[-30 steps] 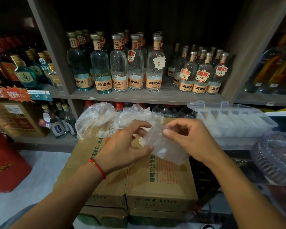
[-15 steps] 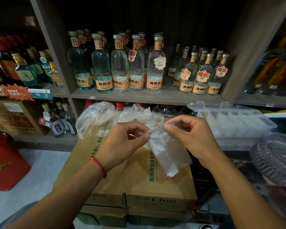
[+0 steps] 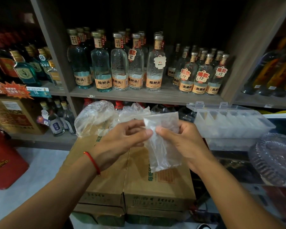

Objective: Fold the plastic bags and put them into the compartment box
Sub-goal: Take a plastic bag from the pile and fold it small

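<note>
Here, left of the fingers, loose plastic bags (image 3: 96, 116) still lie crumpled on the cardboard boxes (image 3: 157, 187), so more folding remains. The left hand (image 3: 120, 142) and right hand (image 3: 183, 141) both pinch one clear bag (image 3: 163, 146) between thumb and fingertips, mid-fold, hanging below them. Right of the fingers, the open compartment box (image 3: 229, 119) seems partly filled already.

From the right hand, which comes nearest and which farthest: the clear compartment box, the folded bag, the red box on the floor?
1. Folded bag: pinched in the right hand.
2. Compartment box: just to its right.
3. Red box: far left, on the floor.
</note>
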The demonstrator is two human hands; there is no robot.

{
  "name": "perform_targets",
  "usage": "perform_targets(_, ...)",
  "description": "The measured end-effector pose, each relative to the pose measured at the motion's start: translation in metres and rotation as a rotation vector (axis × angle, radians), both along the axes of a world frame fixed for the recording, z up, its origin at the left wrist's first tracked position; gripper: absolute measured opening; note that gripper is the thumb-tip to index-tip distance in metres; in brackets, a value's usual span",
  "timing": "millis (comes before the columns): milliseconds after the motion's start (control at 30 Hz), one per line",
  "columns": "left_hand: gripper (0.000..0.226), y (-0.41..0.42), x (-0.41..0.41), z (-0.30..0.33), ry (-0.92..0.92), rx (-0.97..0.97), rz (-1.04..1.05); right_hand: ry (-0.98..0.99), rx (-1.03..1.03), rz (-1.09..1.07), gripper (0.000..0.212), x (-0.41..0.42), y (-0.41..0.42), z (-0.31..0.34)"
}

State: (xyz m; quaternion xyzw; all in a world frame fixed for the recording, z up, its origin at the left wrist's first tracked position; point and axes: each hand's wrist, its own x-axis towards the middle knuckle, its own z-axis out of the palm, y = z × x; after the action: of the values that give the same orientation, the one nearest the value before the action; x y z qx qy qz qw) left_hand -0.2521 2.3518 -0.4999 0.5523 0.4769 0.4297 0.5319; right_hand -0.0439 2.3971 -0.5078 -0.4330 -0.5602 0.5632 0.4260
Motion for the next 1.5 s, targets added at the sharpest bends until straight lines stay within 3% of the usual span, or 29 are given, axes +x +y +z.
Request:
perform_targets(67,0.041,-0.001,0.010,-0.007,0.001,-0.047,-0.047,0.068,-0.059,-0.031,0.028,-0.003,-0.001,0.002)
perform_targets(200,0.008,0.000,0.016,-0.014,0.031,-0.028,0.167,0.168,-0.174,-0.019,0.036,-0.004,-0.003,0.007)
perform_targets(333,0.008,0.002,0.013,-0.015,0.024,0.006,0.226,0.100,-0.240,0.091,0.055,-0.003,-0.006,0.006)
perform_targets(500,0.010,0.002,0.013,-0.016,0.021,0.003,0.229,0.059,-0.234,0.030,0.032,-0.007,-0.008,0.000)
perform_targets(633,0.010,0.002,0.011,-0.017,0.012,-0.039,0.166,0.054,-0.233,0.023,0.027,-0.008,-0.007,-0.002)
perform_targets(833,0.005,0.003,0.008,-0.018,-0.028,-0.043,0.283,-0.027,-0.216,0.112,0.018,0.005,-0.003,0.004)
perform_targets(933,0.013,0.004,0.006,-0.016,-0.111,-0.044,0.331,-0.060,-0.151,0.110,0.013,0.018,0.000,0.006)
perform_targets(1000,0.025,0.004,0.007,-0.014,-0.217,-0.054,0.317,-0.003,-0.135,0.098,0.020,0.021,0.002,0.006)
perform_targets(1100,0.021,0.003,0.011,-0.009,-0.401,-0.017,0.295,0.125,-0.159,0.092,0.020,0.021,0.006,0.004)
perform_targets(1167,0.020,0.002,0.011,-0.008,-0.343,0.115,0.292,0.189,-0.175,0.102,0.022,0.021,0.006,0.006)
perform_targets(1233,0.031,0.003,0.010,-0.010,-0.150,0.274,0.318,0.245,-0.227,0.143,0.036,0.018,0.005,0.008)
perform_targets(1333,0.039,0.002,0.015,-0.015,0.034,0.423,0.345,0.194,-0.265,0.239,0.047,0.007,0.000,0.006)
perform_targets(1500,0.029,-0.001,0.020,-0.017,-0.032,0.435,0.365,0.202,-0.134,0.166,0.053,-0.009,-0.006,0.000)
